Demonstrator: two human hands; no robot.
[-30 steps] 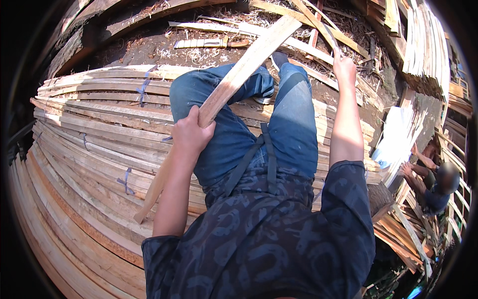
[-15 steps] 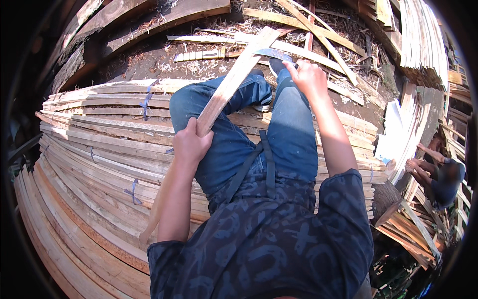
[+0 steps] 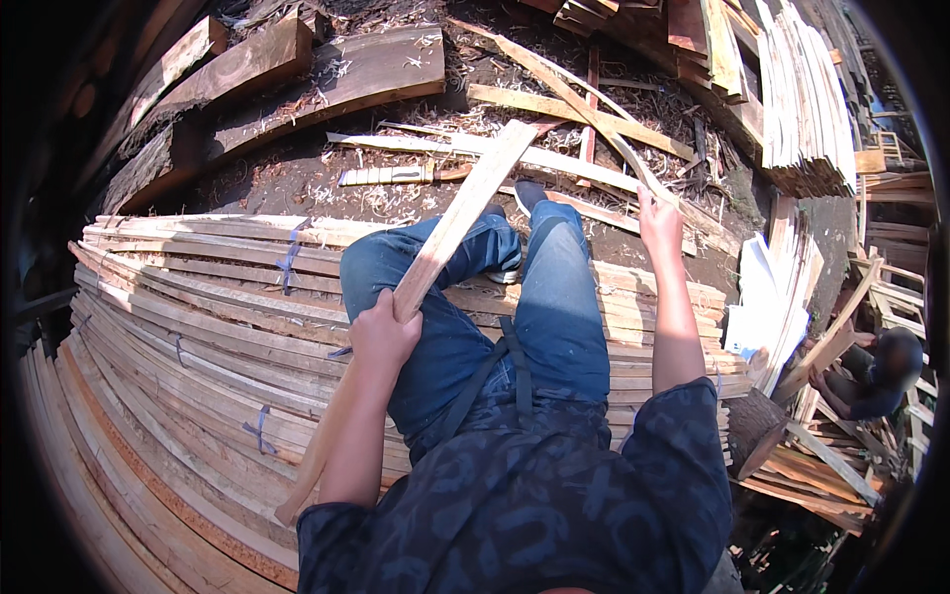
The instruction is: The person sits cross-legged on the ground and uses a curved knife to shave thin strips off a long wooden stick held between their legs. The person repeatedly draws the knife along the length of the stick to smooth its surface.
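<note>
My left hand [image 3: 384, 337] is closed around a long pale wooden slat [image 3: 465, 213]. The slat slants from beside my left forearm, over my left thigh, to a far end beyond my knees. Off to the right, my right hand [image 3: 663, 228] is raised beyond my right knee with its fingers closed, apart from the slat. Half a second ago it gripped a curved knife; now the blade can hardly be told from the wood strips behind it. My jeans-clad legs [image 3: 564, 287] are bent below the slat.
Bundled slats [image 3: 208, 317] tied with blue strips lie around me. A tool with a pale handle [image 3: 386, 175] rests among shavings beyond my knees. Thick timbers [image 3: 356, 69] lie far left; stacked boards [image 3: 807, 109] stand far right. Another person [image 3: 876, 371] is at the right.
My right hand has moved right and toward me, drawing the curved knife off the slat's far part. The left hand keeps its grip. The person at right now handles a board.
</note>
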